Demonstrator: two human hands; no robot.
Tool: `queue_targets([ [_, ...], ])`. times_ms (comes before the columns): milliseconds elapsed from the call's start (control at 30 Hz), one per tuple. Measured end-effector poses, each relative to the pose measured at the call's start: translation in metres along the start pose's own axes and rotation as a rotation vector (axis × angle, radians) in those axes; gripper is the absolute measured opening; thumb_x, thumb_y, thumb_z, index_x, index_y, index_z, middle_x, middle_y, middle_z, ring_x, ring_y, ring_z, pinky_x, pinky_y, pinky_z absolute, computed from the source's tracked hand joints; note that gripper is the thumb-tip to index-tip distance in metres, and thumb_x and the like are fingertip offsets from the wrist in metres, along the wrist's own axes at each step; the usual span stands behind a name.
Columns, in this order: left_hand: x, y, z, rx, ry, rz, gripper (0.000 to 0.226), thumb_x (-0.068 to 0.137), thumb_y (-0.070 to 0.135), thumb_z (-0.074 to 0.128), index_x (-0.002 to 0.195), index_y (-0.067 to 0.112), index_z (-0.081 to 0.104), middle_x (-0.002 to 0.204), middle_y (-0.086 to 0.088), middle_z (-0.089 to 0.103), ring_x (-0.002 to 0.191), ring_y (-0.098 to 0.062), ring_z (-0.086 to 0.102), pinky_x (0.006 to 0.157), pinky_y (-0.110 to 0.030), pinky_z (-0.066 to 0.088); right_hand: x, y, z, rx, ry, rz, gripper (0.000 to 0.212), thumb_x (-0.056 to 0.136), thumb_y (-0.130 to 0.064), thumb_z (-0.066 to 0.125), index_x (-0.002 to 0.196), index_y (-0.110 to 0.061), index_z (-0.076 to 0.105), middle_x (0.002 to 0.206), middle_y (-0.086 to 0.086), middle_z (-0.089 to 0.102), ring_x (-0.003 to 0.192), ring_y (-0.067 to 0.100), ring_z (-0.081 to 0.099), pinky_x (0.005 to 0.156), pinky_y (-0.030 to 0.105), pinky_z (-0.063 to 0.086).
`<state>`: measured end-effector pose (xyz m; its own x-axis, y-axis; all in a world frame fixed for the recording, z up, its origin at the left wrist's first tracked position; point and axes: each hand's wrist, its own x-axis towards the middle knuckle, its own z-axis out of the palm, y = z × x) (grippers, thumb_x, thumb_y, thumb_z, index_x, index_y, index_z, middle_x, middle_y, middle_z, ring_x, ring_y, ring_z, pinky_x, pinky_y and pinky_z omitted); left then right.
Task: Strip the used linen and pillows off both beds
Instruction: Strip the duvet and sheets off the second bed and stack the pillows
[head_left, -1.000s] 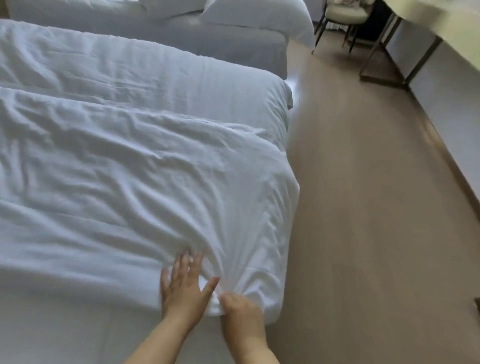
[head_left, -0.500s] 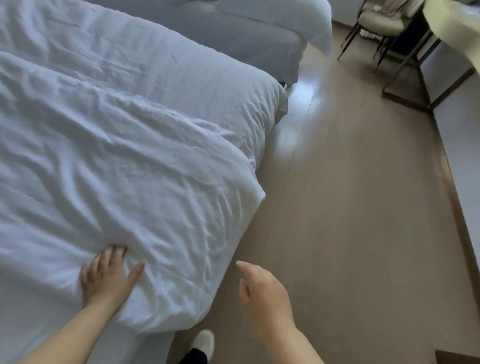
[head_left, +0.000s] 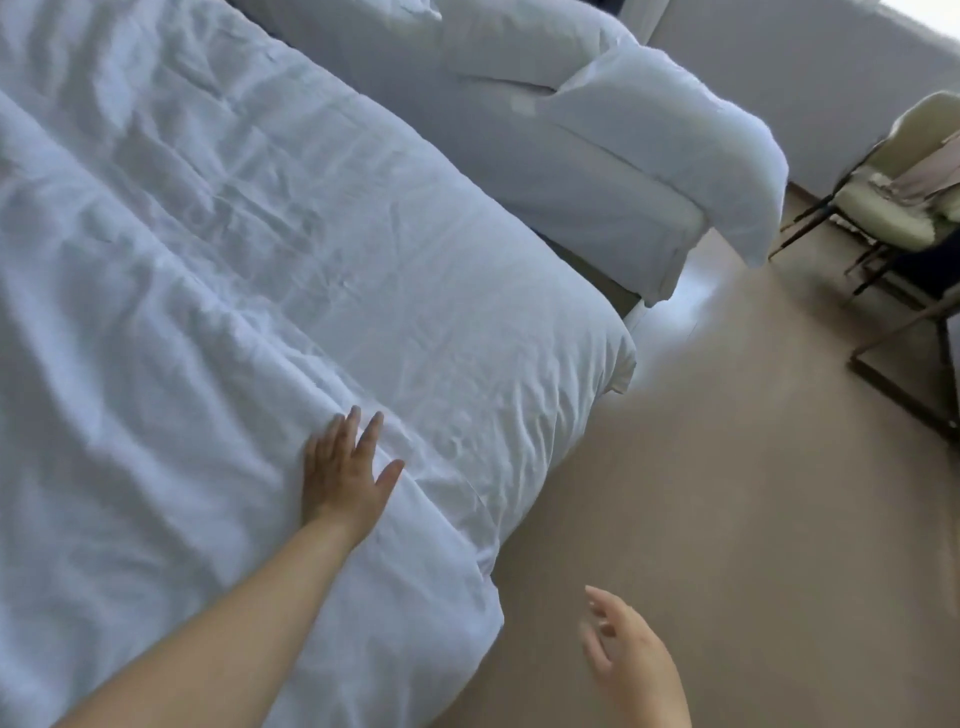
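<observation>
While left hand (head_left: 343, 478) lies flat on duvet (head_left: 208, 270) | right hand (head_left: 626, 657) hangs loose, empty

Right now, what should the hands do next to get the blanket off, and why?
Probably the left hand should curl its fingers and grab the duvet under it. That hand lies flat on the duvet with straight fingers, gripping nothing, and the right hand hangs open over the floor, away from the duvet.

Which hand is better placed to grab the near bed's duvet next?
Probably the left: the left hand lies flat on the duvet, while the right hand hangs open over the floor, touching nothing.
</observation>
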<state>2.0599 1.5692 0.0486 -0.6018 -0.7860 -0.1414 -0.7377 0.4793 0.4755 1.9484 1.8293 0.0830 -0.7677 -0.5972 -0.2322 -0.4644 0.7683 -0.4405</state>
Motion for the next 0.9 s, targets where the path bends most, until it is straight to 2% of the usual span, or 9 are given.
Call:
queue_targets([
  [67,0.048,0.018,0.014,0.038,-0.036,0.010,0.062,0.096,0.046,0.030,0.148,0.023,0.005,0.157,-0.003,-0.002,0.145,-0.017,-0.001,0.115,-0.033,-0.003,0.049,0.006,-0.011,0.096,-0.082,0.097,0.029,0.084,-0.027,0.053,0.100,-0.050,0.056,0.117,0.004,0.060,0.076,-0.016,0.052,0.067,0.004,0.037],
  [100,0.071,0.024,0.022,0.042,-0.039,0.006,0.062,0.096,0.046,0.028,0.148,0.024,0.002,0.157,-0.002,-0.005,0.145,-0.017,-0.003,0.115,-0.032,-0.003,0.076,0.011,-0.014,0.119,-0.120,0.152,0.026,0.088,-0.023,0.055,0.110,-0.035,0.062,0.123,0.006,0.058,0.079,-0.007,0.052,0.068,0.008,0.034],
  [133,0.093,0.029,0.031,0.048,-0.037,0.002,0.063,0.096,0.046,0.028,0.148,0.024,0.001,0.157,-0.002,-0.006,0.145,-0.017,-0.004,0.116,-0.032,-0.003,0.107,0.017,-0.019,0.134,-0.122,0.175,0.036,0.090,-0.016,0.057,0.125,-0.022,0.055,0.126,0.007,0.056,0.087,0.003,0.050,0.074,0.015,0.034],
  [200,0.135,0.043,0.048,0.055,-0.029,-0.021,0.064,0.096,0.047,0.027,0.148,0.024,-0.001,0.157,-0.002,-0.006,0.145,-0.017,-0.004,0.116,-0.033,-0.003,0.169,0.025,-0.028,0.195,-0.096,0.224,0.047,0.088,-0.010,0.058,0.133,-0.013,0.045,0.130,0.011,0.053,0.098,0.016,0.049,0.085,0.026,0.038],
  [367,0.246,0.107,0.087,0.055,0.089,-0.025,0.062,0.095,0.050,0.026,0.148,0.023,0.008,0.158,-0.002,0.000,0.145,-0.016,-0.001,0.111,-0.028,-0.007,0.323,0.043,-0.053,0.300,-0.013,0.169,0.046,0.090,-0.012,0.057,0.134,-0.011,0.044,0.135,0.008,0.049,0.122,0.023,0.047,0.101,0.033,0.036],
  [467,0.308,0.138,0.117,0.075,0.259,-0.096,0.079,0.081,0.059,0.016,0.141,0.013,0.035,0.150,-0.013,0.030,0.140,-0.027,0.025,0.107,-0.031,-0.001,0.423,0.066,-0.068,0.333,-0.039,0.111,0.047,0.091,-0.019,0.056,0.135,-0.015,0.043,0.140,0.005,0.045,0.130,0.021,0.040,0.109,0.038,0.032],
  [567,0.341,0.140,0.141,0.142,0.374,-0.066,0.064,0.080,0.044,0.033,0.121,0.002,0.058,0.125,-0.024,0.057,0.121,-0.032,0.049,0.107,-0.033,0.012,0.514,0.078,-0.078,0.383,-0.093,0.130,0.047,0.094,-0.023,0.050,0.139,-0.017,0.038,0.143,0.001,0.040,0.134,0.018,0.035,0.112,0.039,0.029],
  [700,0.346,0.128,0.152,0.246,0.449,-0.048,0.052,0.084,0.037,0.036,0.121,0.005,0.053,0.123,-0.025,0.058,0.120,-0.029,0.038,0.112,-0.029,0.008,0.617,0.068,-0.063,0.338,-0.297,0.176,0.051,0.095,-0.033,0.047,0.142,-0.019,0.033,0.148,0.001,0.035,0.135,0.019,0.034,0.112,0.033,0.027],
  [900,0.359,0.116,0.156,0.327,0.374,-0.066,0.056,0.095,0.045,0.016,0.124,0.006,0.045,0.127,-0.024,0.051,0.121,-0.033,0.037,0.114,-0.026,0.001,0.691,0.039,-0.013,0.387,-0.584,0.301,0.078,0.088,-0.047,0.053,0.149,-0.021,0.011,0.152,-0.001,0.025,0.135,0.021,0.034,0.101,0.031,0.031],
])
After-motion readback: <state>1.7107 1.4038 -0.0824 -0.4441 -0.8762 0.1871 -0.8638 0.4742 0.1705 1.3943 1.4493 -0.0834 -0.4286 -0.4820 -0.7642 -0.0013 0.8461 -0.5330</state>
